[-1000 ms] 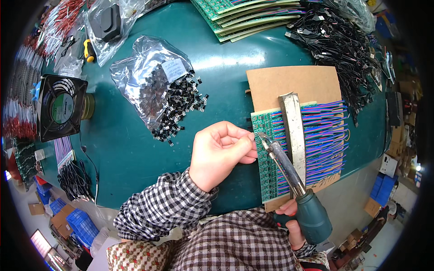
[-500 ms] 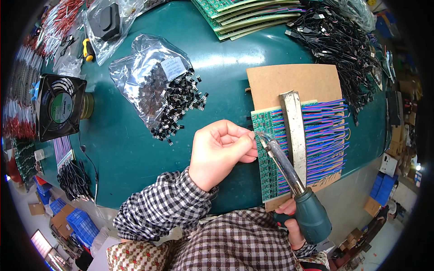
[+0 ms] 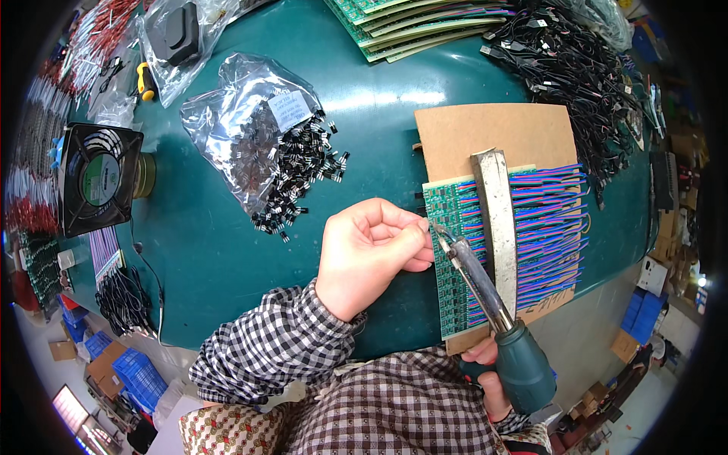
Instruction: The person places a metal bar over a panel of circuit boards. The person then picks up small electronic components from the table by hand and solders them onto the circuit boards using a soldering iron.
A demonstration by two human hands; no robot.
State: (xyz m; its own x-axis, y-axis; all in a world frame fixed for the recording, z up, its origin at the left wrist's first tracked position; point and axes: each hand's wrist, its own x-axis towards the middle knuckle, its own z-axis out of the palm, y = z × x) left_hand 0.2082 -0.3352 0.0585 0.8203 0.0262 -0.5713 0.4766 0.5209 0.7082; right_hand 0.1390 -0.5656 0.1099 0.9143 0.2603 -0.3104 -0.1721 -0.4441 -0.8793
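My right hand point(image 3: 494, 390) is wrapped round the dark green handle of a soldering iron point(image 3: 523, 368). The iron's metal barrel slants up and left, and its tip is at the left edge of a green circuit board panel point(image 3: 449, 284). Beside that tip, my left hand point(image 3: 370, 254) is closed in a pinch at the board's edge; what its fingertips hold is too small and covered to make out. Rows of blue, red and black wires point(image 3: 546, 227) run right from the panel. A metal bar point(image 3: 497, 227) lies across them, over a brown cardboard sheet point(image 3: 497, 133).
Left of the panel, small black parts with metal leads point(image 3: 307, 163) spill from a clear plastic bag point(image 3: 227, 121). A black fan point(image 3: 101, 180) stands at the left. Stacked circuit boards point(image 3: 409, 30) and a heap of black cables point(image 3: 569, 83) lie at the far side.
The iron's barrel has shifted very slightly to the right, its tip still by my left fingertips. Both hands keep nearly the same place and grip.
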